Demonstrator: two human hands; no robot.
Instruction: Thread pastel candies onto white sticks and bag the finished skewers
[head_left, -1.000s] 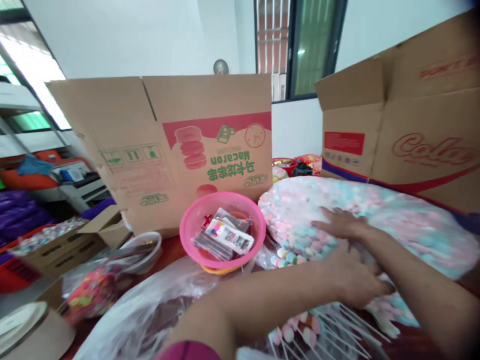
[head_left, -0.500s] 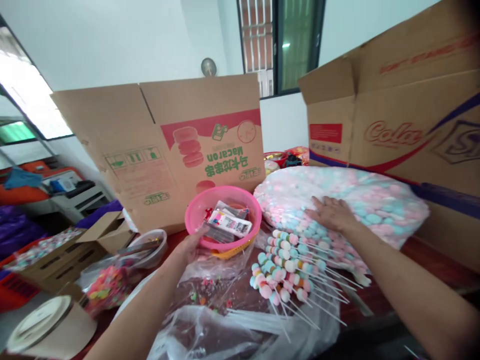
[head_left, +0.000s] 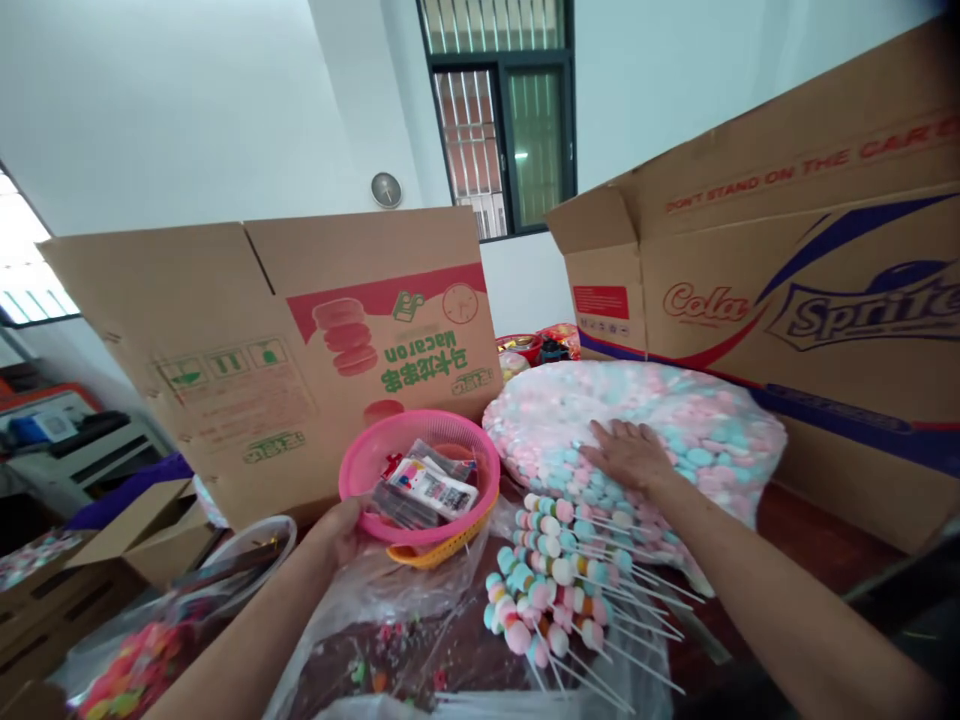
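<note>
Head view: the left hand is at the near-left rim of a pink mesh plastic basket. Its fingers are partly hidden there, so whether they pinch the rim or merely press against it I cannot tell. Just beyond these fingers, inside the basket, lie clear plastic packets with a printed label; the raised wall probably keeps the slippery pile together. A yellow-orange basket shows under the pink one, to the right of the left fingers, likely nested to save room.

The right hand lies palm down, fingers spread, on a clear bag of pastel marshmallows. Such a flat, wide touch suits a soft, bulging bag, which a tight grip might squash. Closer to the wearer than the right fingers, marshmallow skewers lie fanned, sweets to the left and bare sticks to the right, perhaps so the sticks are easy to take. Clear plastic sheeting lies under them, seemingly to keep the sweets off the reddish desk.

Beyond the left fingers stands an upside-down printed Macaron carton; beyond the right, a Sprite carton.
</note>
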